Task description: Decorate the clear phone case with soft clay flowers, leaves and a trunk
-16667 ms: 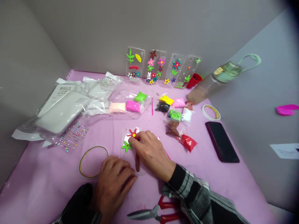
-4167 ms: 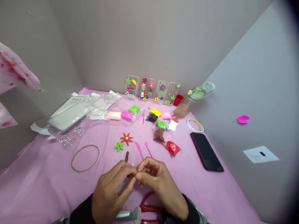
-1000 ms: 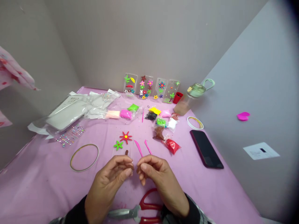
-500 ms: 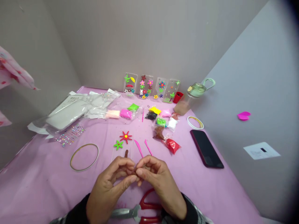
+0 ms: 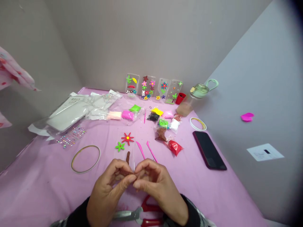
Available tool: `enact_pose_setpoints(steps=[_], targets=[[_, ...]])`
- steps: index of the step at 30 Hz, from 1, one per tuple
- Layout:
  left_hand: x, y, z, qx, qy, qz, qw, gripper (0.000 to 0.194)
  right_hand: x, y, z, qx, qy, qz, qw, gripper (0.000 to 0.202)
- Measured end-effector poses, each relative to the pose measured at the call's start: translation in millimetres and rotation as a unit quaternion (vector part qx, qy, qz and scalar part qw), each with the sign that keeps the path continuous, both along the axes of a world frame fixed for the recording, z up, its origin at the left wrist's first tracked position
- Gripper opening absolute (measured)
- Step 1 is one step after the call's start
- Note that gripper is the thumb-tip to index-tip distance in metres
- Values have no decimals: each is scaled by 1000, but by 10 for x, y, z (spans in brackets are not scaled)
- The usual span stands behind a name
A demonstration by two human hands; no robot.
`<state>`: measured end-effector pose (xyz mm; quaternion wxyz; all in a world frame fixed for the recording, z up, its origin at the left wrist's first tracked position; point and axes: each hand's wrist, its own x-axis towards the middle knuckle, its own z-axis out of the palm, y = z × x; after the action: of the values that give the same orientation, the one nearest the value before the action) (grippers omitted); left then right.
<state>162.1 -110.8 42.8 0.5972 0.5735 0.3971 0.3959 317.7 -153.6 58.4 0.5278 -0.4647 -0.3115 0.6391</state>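
Note:
My left hand (image 5: pixel 112 186) and my right hand (image 5: pixel 157 186) meet fingertip to fingertip near the table's front. Both are closed in a pinch around a small bit of brown clay, mostly hidden by the fingers. Just beyond them a clear phone case (image 5: pixel 132 151) lies flat. On it are a red clay flower (image 5: pixel 127 138) with a yellow centre, a green clay flower (image 5: pixel 120 146) and a brown clay strip (image 5: pixel 128 157). Two pink modelling tools (image 5: pixel 140 148) lie right of the case. Under my wrists rest red-handled scissors (image 5: pixel 132 216), partly covered.
Bags of coloured clay (image 5: pixel 175 147) spread over the middle right. A phone (image 5: pixel 209 150) and a tape roll (image 5: pixel 198 124) lie right; another tape ring (image 5: pixel 85 159) is left. Packaged cases (image 5: pixel 68 112), gem stickers (image 5: pixel 72 136), decorated cases (image 5: pixel 148 88) and a bottle (image 5: pixel 193 99) stand farther back.
My hands have shifted slightly left, and the right fingers have arched up more. More of the brown strip and the pink tools shows. The things on the table stay put.

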Motion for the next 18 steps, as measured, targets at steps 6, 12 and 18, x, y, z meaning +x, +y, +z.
enact_pose_setpoints(steps=[6, 12, 18], targets=[[-5, 19, -18, -50, -30, -59, 997, 11, -25, -66, 29, 64, -197, -39, 977, 13], [38, 30, 2, -86, -40, -53, 994, 11, 362, -6, 260, 148, -431, 43, 889, 21], [119, -19, -6, -124, -68, -118, 983, 9, 799, 429, 141, 96, -761, -150, 623, 31]])
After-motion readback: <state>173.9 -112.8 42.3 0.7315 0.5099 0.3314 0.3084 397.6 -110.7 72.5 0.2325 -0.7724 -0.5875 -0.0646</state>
